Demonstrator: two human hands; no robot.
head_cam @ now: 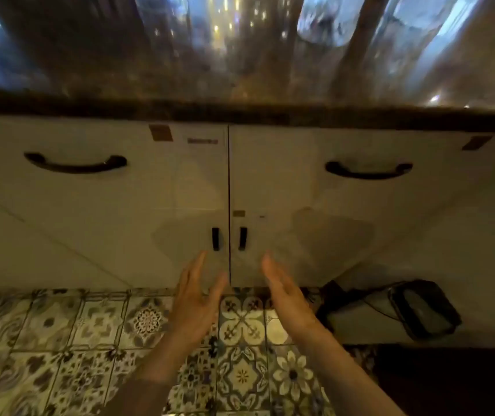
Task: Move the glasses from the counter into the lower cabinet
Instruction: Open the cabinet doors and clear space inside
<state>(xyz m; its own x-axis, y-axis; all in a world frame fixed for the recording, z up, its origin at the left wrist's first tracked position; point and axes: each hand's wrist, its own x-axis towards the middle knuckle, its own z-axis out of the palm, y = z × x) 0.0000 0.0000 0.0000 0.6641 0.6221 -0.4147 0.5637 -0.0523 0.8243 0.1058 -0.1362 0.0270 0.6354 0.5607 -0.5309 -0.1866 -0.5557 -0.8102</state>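
The lower cabinet has two white doors, the left door (pixel 180 250) and the right door (pixel 270 235), both closed, each with a small dark vertical handle near the centre seam. My left hand (pixel 193 304) and my right hand (pixel 285 298) are held out just below those handles, fingers apart, palms facing each other, holding nothing. Blurred clear glasses (pixel 321 22) stand at the back of the dark counter (pixel 240 85) at the upper right.
Two white drawers with curved dark handles (pixel 75 163) (pixel 367 171) sit above the doors. Patterned floor tiles (pixel 240 370) lie below. A dark-rimmed object (pixel 423 310) rests on the floor at the right, by the cabinet base.
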